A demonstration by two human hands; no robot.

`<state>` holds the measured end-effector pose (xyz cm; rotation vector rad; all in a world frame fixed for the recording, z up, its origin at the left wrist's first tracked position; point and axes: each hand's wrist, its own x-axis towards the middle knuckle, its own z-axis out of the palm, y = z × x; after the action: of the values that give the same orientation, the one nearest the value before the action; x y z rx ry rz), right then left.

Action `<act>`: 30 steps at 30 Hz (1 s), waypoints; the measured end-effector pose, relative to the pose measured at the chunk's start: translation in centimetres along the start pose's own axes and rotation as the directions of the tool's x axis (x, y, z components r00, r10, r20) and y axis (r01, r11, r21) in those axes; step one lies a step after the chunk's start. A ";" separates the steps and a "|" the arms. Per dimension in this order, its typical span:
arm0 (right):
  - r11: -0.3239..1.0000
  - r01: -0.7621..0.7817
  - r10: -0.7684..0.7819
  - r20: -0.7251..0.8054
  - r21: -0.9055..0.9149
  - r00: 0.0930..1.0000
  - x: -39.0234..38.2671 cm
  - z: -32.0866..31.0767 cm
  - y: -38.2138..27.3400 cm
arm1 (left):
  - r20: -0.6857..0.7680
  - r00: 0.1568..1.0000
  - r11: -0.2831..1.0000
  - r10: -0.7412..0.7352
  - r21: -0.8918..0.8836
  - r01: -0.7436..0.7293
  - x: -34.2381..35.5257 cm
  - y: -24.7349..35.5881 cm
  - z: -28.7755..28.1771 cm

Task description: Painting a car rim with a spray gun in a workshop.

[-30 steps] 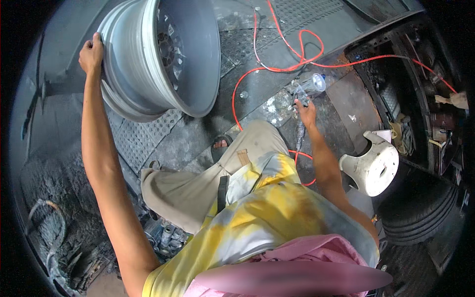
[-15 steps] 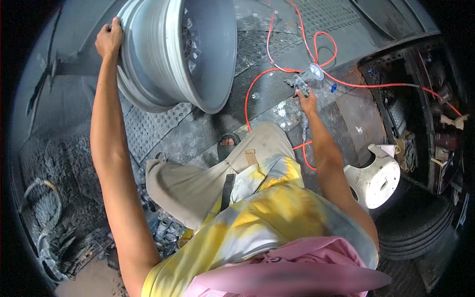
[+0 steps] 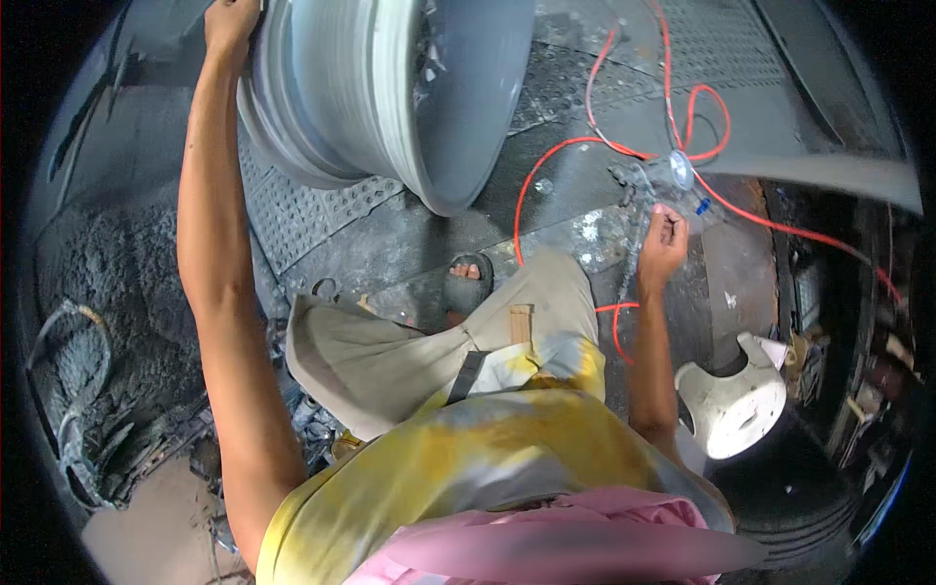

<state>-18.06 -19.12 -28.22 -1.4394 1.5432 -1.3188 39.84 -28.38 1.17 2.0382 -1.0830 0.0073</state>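
A large grey wheel rim [image 3: 336, 88] stands tilted at the upper left. My left hand [image 3: 232, 24] grips its far left edge, partly cut off by the top of the picture. On the floor to the right lies a spray gun [image 3: 636, 180] with a clear cup [image 3: 681, 170], joined to a red air hose [image 3: 558, 146]. Just below the gun is my right hand [image 3: 665, 249], off the handle, its fingers loosely bent and apart with nothing seen in them.
A white stool-like plastic piece [image 3: 736, 405] sits at the right, above stacked black tires [image 3: 780, 497]. Dark shelving with clutter lines the right edge. Perforated mats [image 3: 302, 219] cover part of the floor. A small blue piece [image 3: 703, 206] lies by the cup.
My right hand has let go of the spray gun and drawn back toward me. My left hand stays on the wheel rim. The view has shifted, and the rim's tilt looks slightly different.
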 end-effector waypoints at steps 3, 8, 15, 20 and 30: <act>0.996 0.077 -0.081 0.103 0.043 0.991 5.5 3.4 -6.2 | 0.110 0.993 0.997 -0.047 -0.054 0.053 0.1 0.5 -0.7; 0.924 0.297 -0.349 0.213 0.241 0.913 16.0 10.9 -22.2 | 0.180 0.983 0.999 -0.033 -0.018 0.037 0.4 0.7 -1.8; 0.631 0.598 -0.774 0.341 0.495 0.534 21.9 24.3 -45.6 | 0.042 0.998 0.988 -0.055 -0.143 0.060 -0.5 0.1 -0.7; 0.513 0.779 -0.649 0.757 0.361 0.076 20.8 38.9 -50.8 | 0.077 0.989 0.954 -0.124 -0.265 0.140 -0.1 0.1 0.6; -0.038 0.998 0.486 0.874 0.051 -0.026 20.4 53.9 -45.5 | 0.006 0.995 0.882 -0.104 -0.461 0.095 -1.9 0.4 -0.4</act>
<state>42.59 -46.88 2.46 -2.9730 0.3303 1.3110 38.51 -26.88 1.03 1.6518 -0.8660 -0.2611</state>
